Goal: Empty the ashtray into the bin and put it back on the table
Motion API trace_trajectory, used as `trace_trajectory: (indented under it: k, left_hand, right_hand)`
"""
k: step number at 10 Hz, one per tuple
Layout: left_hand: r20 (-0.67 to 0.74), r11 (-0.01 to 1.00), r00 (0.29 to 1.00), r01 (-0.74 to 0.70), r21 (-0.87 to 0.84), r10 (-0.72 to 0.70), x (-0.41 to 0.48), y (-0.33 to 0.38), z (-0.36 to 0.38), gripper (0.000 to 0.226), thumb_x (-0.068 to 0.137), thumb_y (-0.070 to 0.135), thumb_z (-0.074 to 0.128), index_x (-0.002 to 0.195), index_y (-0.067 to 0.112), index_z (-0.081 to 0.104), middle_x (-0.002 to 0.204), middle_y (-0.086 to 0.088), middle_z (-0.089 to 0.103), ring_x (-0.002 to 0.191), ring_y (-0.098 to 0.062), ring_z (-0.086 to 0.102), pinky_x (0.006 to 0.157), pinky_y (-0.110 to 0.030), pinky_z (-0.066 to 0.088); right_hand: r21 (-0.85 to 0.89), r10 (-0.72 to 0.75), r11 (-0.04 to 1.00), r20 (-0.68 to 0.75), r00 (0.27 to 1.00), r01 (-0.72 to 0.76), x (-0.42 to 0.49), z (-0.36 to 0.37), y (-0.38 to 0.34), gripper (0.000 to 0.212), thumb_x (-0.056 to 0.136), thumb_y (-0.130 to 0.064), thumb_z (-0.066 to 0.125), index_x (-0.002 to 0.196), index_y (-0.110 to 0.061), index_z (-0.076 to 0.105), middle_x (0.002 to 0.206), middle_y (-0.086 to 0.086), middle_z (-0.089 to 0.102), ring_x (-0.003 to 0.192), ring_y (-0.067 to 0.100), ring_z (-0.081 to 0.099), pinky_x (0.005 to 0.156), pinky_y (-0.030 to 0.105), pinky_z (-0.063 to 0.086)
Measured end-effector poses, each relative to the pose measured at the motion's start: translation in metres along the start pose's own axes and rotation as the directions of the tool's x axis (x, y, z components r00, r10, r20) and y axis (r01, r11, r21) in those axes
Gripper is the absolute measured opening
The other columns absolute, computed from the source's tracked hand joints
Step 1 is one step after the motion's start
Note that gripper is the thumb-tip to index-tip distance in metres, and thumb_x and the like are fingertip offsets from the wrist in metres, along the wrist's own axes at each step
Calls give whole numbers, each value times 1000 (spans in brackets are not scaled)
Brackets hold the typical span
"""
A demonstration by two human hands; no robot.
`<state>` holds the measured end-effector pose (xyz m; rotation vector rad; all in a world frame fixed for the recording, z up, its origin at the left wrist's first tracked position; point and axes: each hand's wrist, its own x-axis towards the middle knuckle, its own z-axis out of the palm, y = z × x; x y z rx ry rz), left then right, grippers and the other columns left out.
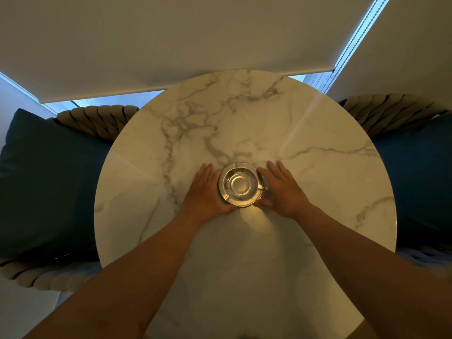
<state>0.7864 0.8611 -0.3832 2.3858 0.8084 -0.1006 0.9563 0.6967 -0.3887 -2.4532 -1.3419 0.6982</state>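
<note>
A round shiny metal ashtray [240, 184] sits on the white marble table [244, 113], a little nearer to me than its centre. Its bowl looks empty. My left hand [206, 194] lies against its left side and my right hand [283, 189] against its right side. The fingers of both hands are stretched forward along the tabletop, and both thumbs curl round the near rim, so the ashtray is clasped between the two hands. No bin is in view.
Rope-woven chairs with dark teal cushions stand on the left [49, 179] and the right [415, 179] of the table. A lowered roller blind [171, 45] covers the window behind the table, with a bead chain [354, 37] at the right.
</note>
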Motion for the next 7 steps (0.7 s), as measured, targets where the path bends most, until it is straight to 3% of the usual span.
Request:
trace_trajectory:
  k: [1,5,6,7]
  left_hand:
    - [31,1000,999,-21,6,21,2,0,-6,110,54,59,84,144,14,40,159,-18,27,152,-34,11,122,-45,17]
    - [34,999,999,-37,21,36,2,-3,-6,111,57,53,87,148,17,36,160,-17,25,152,-34,10,122,-46,17]
    - [34,999,999,-41,15,40,3,0,-6,116,54,52,89,149,15,32,161,-14,24,152,-32,9,123,-44,16]
    - [51,1000,999,14,9,-14,-2,-6,-8,129,51,52,91,153,13,22,163,-8,19,153,-25,7,124,-41,14]
  right_hand:
    - [-5,4,1000,2,1000,-4,0,1,0,95,73,-50,77,148,-20,28,162,11,16,151,34,0,122,49,15]
    - [-40,-8,999,-8,1000,8,2,8,4,95,69,-54,78,144,-20,31,158,13,24,151,36,6,121,50,18]
    - [-55,-21,998,2,1000,21,7,15,12,103,64,-66,71,145,-23,25,158,10,26,151,33,8,119,51,21]
    - [-61,0,998,13,1000,1,3,15,18,115,61,-65,74,151,-19,18,160,10,23,152,31,7,122,48,17]
